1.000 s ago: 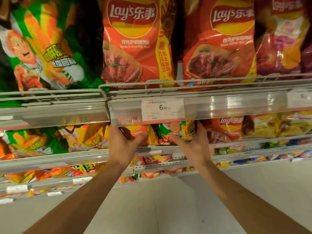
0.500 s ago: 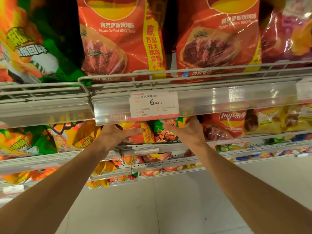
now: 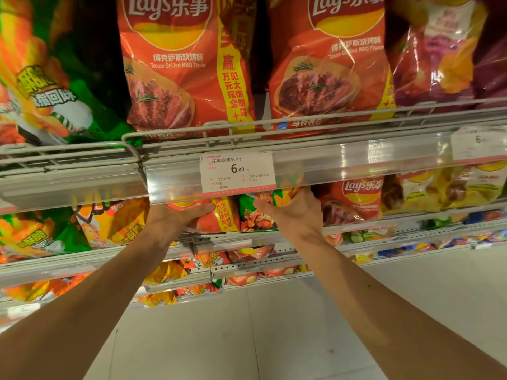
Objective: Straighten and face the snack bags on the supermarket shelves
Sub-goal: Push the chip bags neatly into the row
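Orange chip bag is gripped by the left hand; green bag is clasped by the right hand, under a wire shelf.

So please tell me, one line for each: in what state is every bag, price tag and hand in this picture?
Left hand: grip around the orange Lay's bag on the second shelf.
Right hand: grip around the green snack bag beside it.
Two large orange Lay's BBQ bags on the top shelf: upright, labels facing out.
White paper price tag: seated in the clear shelf-edge strip, reading 6.80.
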Available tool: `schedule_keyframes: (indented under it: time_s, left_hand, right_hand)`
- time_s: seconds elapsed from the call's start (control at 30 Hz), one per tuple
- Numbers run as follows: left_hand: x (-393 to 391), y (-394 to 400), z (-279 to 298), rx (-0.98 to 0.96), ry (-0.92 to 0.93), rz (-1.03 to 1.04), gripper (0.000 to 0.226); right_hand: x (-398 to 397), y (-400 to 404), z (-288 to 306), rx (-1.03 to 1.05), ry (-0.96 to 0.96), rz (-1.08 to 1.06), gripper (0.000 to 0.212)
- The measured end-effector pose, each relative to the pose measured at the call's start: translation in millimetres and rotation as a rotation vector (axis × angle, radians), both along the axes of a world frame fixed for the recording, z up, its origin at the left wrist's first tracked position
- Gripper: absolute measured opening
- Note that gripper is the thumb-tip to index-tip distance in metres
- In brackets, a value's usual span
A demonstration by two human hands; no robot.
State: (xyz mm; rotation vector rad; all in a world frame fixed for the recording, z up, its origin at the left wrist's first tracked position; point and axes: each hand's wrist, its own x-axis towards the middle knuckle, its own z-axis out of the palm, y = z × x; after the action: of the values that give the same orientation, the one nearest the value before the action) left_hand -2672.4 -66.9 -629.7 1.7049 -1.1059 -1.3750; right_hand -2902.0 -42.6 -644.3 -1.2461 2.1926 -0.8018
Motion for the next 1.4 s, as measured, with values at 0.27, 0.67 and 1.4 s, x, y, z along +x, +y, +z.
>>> schedule_keyframes:
  time_s: [0.27, 0.67, 1.4]
  left_hand:
    - [-13.5, 1.2, -1.7, -0.100, 0.055, 0.097, 0.054]
    - [-95.5, 11.2, -5.5, -0.289, -0.162, 0.100, 0.055]
    - [-151.8, 7.4, -30.1, -0.110, -0.266, -0.045, 0.085]
  right_hand:
    - [-21.3, 46.4, 12.3, -0.091, -0.057, 0.037, 0.073]
    - [-75.3, 154.3, -5.3, -0.011, -0.296, 0.026, 0.078]
    - [-113.4, 180.8, -35.1, -0.058, -0.341, -0.065, 0.059]
